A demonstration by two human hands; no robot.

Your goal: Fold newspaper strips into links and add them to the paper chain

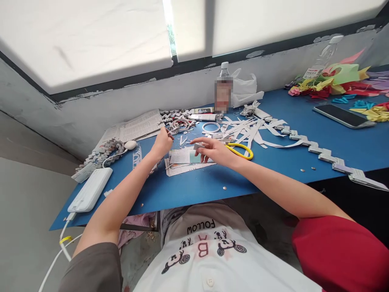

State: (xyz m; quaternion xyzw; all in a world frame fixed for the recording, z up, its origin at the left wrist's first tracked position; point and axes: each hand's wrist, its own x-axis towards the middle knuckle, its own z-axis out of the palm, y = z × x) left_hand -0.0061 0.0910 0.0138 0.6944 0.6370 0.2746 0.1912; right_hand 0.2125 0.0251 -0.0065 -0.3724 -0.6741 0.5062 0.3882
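- Head view: a blue table (194,186) stands against a grey wall under a window with pale blinds, and paper craft clutter covers its far half.
- The left hand (162,142) is raised over the table with thumb and forefinger pinched together on a thin paper strip (174,131); the strip runs from the fingertips toward the tape rolls (182,124) just behind.
- The right hand (212,151) lies palm down, its fingers closed lightly around a small folded paper piece (199,145) that sticks out to the left of the fingertips.
- The two hands are near each other but apart; the folded piece sits between them, just above a printed sheet (184,158) lying flat on the table.
- Yellow-handled scissors (241,149) rest touching the right wrist, with loose white paper strips (252,132) fanned out behind them.
- A chain of folded paper units (322,153) trails along the right edge; a phone (343,115) and coloured paper shapes (340,83) lie well beyond.
- At the left sit a white power bank (90,190) and a newspaper (136,126); a water bottle (223,91) stands by the wall.
- Risk, as a judgement: the strip is thin and held only at its tip, so a tug could tear it or slip it free; the wrist could also nudge the scissors into the loose strips.
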